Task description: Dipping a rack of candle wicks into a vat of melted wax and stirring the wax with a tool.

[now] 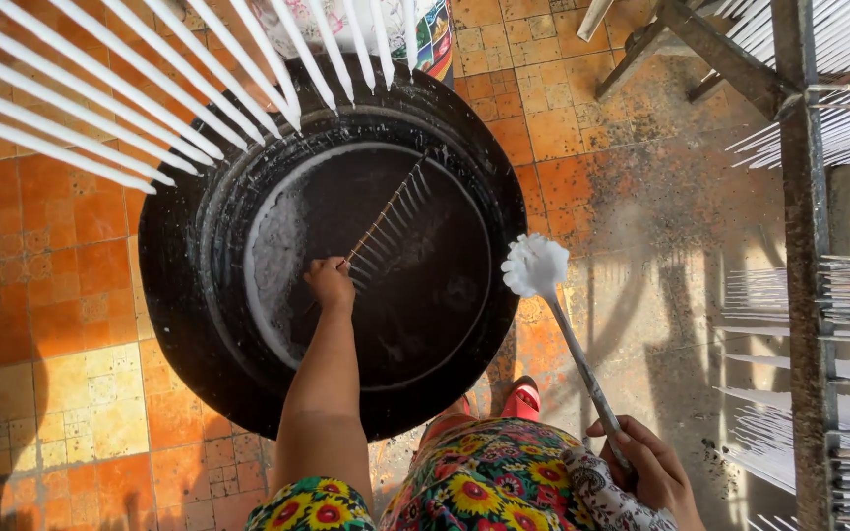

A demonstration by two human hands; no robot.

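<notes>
Orange tiles, stained and wax-spattered, cover the floor point(71, 285), and on them sits the biggest thing here: a wide black vat point(179, 295) filled with dark liquid, a pale crust clinging along its inner left wall. It stands low on the ground, probably so a person can lean over it and dip straight down. To the right rises a grey metal rack point(807, 246) hung with rows of thin white candles, and another fan of white candles point(100, 108) reaches in from the upper left, above the vat's rim. Between vat and rack lies a strip of bare, grimy floor, enough room to step and swing an arm; the red shoe point(523, 401) stands close to the vat's near edge.

The left hand point(331, 283) is clenched round the end of a slim stick point(386, 218) strung with wicks, which hang in a row into the liquid near the vat's middle, well clear of the walls, so none would drag on the crust. The right hand point(646, 470) is wrapped round the handle of a ladle point(535, 265) caked in white wax, held up and out over the floor, just outside the vat's right rim.
</notes>
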